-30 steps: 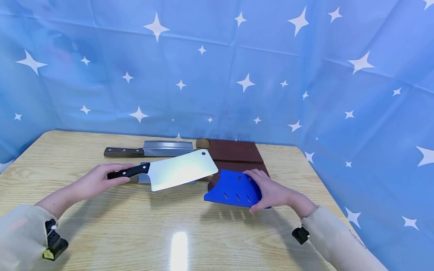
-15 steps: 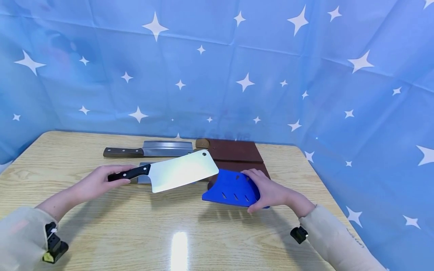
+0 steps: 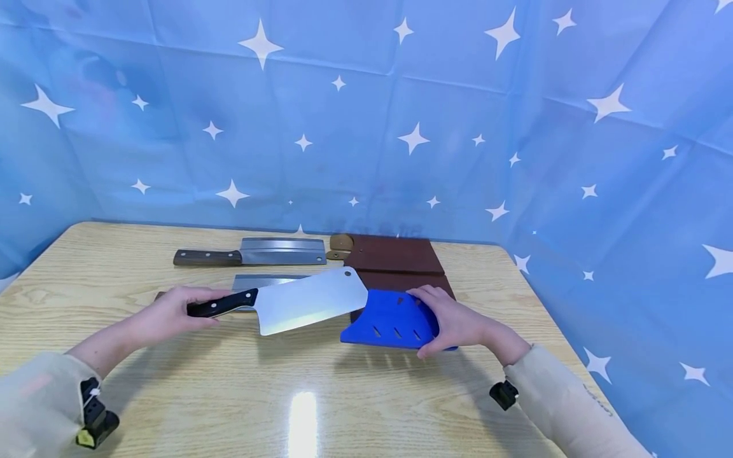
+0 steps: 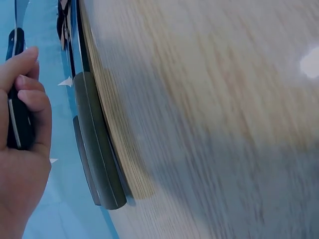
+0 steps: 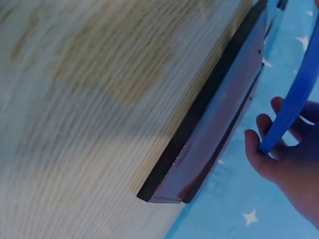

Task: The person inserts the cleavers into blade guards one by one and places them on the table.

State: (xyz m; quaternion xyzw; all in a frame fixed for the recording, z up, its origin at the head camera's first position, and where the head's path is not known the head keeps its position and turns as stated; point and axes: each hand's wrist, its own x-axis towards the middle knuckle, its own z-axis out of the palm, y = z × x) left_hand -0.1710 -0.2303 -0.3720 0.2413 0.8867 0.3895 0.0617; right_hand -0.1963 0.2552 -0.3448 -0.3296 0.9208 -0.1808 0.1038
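My left hand (image 3: 163,321) grips the black riveted handle of a cleaver (image 3: 312,300), its broad pale blade pointing right above the table. In the left wrist view the fingers of the left hand (image 4: 27,114) curl round that handle. My right hand (image 3: 460,326) holds a blue slotted blade guard (image 3: 385,323) by its right end, thumb below and fingers above. The blade's front corner is right at the guard's left edge and overlaps it in the head view. In the right wrist view the blue guard (image 5: 291,112) lies between thumb and fingers.
Behind the held cleaver, two more cleavers lie on the wooden table (image 3: 240,394): a far one (image 3: 283,252) and a nearer one (image 3: 263,280), partly covered. Two dark brown sheaths, one far (image 3: 395,256) and one nearer (image 3: 412,280), lie to their right. A blue starred curtain (image 3: 366,127) hangs behind.
The left hand has brought the cleaver slightly down and to the right, uncovering more of the nearer cleaver behind. The right hand and blue guard have shifted a little left.
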